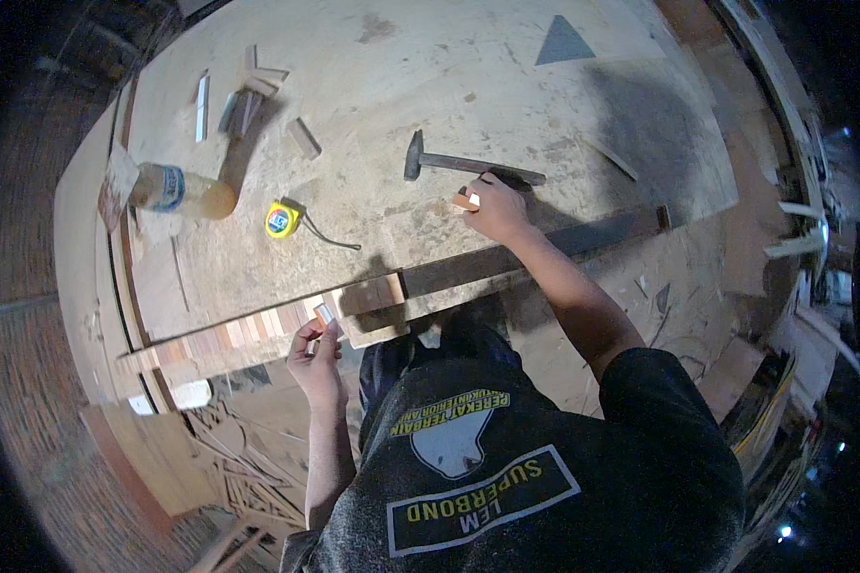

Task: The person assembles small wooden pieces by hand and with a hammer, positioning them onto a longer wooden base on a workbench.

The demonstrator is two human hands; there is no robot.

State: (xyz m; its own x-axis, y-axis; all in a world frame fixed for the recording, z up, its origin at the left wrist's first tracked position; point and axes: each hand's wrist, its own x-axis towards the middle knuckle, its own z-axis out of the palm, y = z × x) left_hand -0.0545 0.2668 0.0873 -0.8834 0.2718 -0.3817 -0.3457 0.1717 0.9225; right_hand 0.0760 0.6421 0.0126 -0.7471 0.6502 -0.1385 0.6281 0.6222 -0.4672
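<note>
At the table's near edge, my left hand (315,358) pinches a small wooden block (324,314) with a pale, bright face. It is held at a row of narrow wooden pieces (229,332) in light and reddish-brown tones, laid side by side along the edge. My right hand (497,208) is farther out over the tabletop, its fingers closed round another small wooden block (465,201) with an orange-brown side. Just beyond that hand lies a hammer (468,166), head to the left, its handle end close to my knuckles.
A yellow tape measure (280,221) with a dark strap sits left of centre. Behind it a plastic bottle (186,191) lies on its side. Loose wood offcuts (248,100) are at the far left, a grey triangular piece (565,43) at the far right. A dark straight bar (545,253) runs along the near edge.
</note>
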